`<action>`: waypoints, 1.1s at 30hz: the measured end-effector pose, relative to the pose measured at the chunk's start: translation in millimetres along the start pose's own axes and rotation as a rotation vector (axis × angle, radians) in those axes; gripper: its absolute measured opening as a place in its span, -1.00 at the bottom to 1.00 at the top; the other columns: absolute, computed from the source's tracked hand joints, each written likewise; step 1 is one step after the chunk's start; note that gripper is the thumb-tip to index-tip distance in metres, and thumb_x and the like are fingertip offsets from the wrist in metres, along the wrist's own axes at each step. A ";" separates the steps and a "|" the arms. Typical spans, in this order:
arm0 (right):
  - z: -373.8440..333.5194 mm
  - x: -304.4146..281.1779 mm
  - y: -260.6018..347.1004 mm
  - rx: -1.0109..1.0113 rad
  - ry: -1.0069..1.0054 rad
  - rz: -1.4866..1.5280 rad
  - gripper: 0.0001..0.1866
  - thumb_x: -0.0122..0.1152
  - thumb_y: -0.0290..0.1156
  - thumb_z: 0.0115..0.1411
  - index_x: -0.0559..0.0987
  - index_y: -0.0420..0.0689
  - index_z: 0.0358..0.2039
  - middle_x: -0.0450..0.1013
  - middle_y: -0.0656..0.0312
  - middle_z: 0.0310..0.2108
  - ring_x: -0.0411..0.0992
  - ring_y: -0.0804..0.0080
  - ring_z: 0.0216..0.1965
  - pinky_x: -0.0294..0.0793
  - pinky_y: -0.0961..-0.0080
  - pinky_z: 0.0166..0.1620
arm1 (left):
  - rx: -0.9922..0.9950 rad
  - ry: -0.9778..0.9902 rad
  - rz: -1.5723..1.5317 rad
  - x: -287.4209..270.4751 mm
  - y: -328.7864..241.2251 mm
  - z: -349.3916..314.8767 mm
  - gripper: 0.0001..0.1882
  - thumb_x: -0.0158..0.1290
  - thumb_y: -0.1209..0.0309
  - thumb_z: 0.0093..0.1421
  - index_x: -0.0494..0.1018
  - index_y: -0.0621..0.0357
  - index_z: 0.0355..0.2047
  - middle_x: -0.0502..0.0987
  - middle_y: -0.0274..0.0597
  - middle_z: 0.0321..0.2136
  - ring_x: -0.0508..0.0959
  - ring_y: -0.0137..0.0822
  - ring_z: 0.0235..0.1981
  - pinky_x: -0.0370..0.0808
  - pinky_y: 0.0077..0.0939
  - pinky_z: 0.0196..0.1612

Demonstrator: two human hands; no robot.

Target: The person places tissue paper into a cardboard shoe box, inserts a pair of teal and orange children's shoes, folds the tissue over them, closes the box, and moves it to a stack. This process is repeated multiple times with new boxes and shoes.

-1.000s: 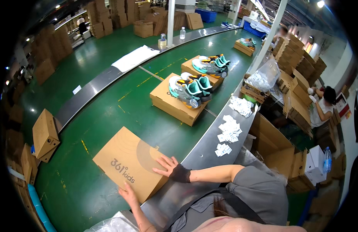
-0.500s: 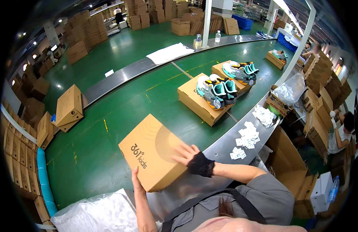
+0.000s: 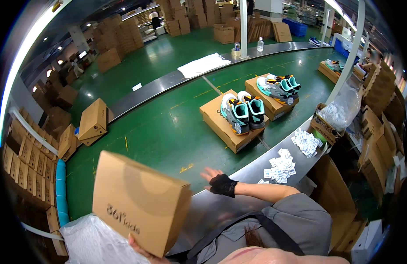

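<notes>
A closed brown cardboard shoebox (image 3: pixel 137 198) stands tilted at the lower left, over the near edge of the belt. My left hand (image 3: pixel 141 251) grips its lower edge, most of that hand being hidden behind the box. Right of the box, my right hand (image 3: pixel 212 175) hangs over the belt with its fingers apart and nothing in them; a black lace cuff (image 3: pixel 223 185) covers its wrist. Farther along, grey, teal and orange sneakers (image 3: pixel 243 112) rest on a shoebox (image 3: pixel 232 141). Behind them another pair of sneakers (image 3: pixel 280 88) sits on a second box (image 3: pixel 267 103).
Small white packets (image 3: pixel 282 167) lie heaped on the metal ledge at right, near a carton holding a plastic bag (image 3: pixel 342 110). Clear plastic wrapping (image 3: pixel 95 240) is at lower left. More shoeboxes (image 3: pixel 93 119) stand at the belt's left end; a white post (image 3: pixel 348 53) rises at right.
The shoebox has been lifted and tipped up toward the lower left by my left hand. My right hand has come off its lid and is now apart from it.
</notes>
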State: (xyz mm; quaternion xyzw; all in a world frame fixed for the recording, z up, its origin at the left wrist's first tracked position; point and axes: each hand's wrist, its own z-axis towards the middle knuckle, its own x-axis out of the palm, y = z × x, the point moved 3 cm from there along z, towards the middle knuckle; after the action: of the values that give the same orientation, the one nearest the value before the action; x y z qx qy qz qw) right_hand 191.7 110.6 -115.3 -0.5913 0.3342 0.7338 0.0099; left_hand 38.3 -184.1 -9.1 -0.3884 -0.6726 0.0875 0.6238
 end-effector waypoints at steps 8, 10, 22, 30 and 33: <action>-3.8 51.1 -46.3 -0.246 0.039 -0.092 -0.48 0.05 -0.11 -0.02 0.36 -0.19 -0.11 0.34 0.03 -0.15 0.30 0.13 -0.08 0.27 0.11 -0.14 | 0.517 -0.411 0.089 -27.7 -54.5 -158.7 -0.49 -0.30 0.08 0.21 0.22 0.16 0.04 0.31 -0.12 0.01 0.34 -0.17 -0.01 0.30 -0.26 0.01; -12.7 65.6 -59.5 -0.225 0.129 0.089 -0.47 0.05 -0.16 -0.01 0.33 -0.22 -0.08 0.35 -0.02 -0.17 0.30 0.01 -0.11 0.25 0.12 -0.10 | 0.638 -0.388 0.246 -58.5 -69.3 -209.8 -0.51 -0.32 0.10 0.22 0.27 0.19 -0.01 0.35 -0.09 -0.04 0.35 -0.17 -0.03 0.31 -0.27 0.00; -18.4 80.0 -75.7 -0.350 0.213 -0.035 -0.47 0.00 -0.16 0.11 0.30 -0.26 0.00 0.28 -0.09 -0.05 0.24 0.02 -0.02 0.20 0.24 0.03 | 1.212 -1.076 0.138 -72.8 -20.5 -484.3 -0.50 -0.23 0.07 0.13 0.27 0.11 -0.03 0.37 -0.21 -0.12 0.40 -0.25 -0.11 0.39 -0.33 -0.12; -18.3 72.4 -61.0 -0.379 0.227 -0.106 -0.47 -0.06 -0.14 0.15 0.26 -0.23 0.04 0.28 -0.07 -0.03 0.23 0.02 0.00 0.17 0.18 0.04 | 1.057 -1.663 -0.397 -141.5 83.6 -531.2 -0.13 -0.13 -0.25 -0.14 0.04 -0.09 0.13 0.02 -0.08 0.12 0.08 -0.03 0.10 0.10 0.11 0.02; -22.7 75.7 -66.2 -0.382 0.184 -0.085 -0.47 -0.05 -0.13 0.14 0.28 -0.24 0.03 0.30 -0.08 -0.05 0.25 0.01 -0.02 0.18 0.18 0.03 | 1.005 -1.676 -0.386 -151.8 103.8 -530.8 0.01 -0.12 -0.32 -0.22 -0.05 -0.07 0.19 -0.10 -0.04 0.18 -0.07 0.01 0.17 -0.17 0.12 0.14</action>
State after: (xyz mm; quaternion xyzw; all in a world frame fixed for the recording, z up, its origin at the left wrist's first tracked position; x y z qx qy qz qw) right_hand 215.6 121.7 -214.9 -0.6604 0.1632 0.7258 -0.1021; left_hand 550.6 -403.8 -79.1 0.2243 -0.8323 0.5050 0.0430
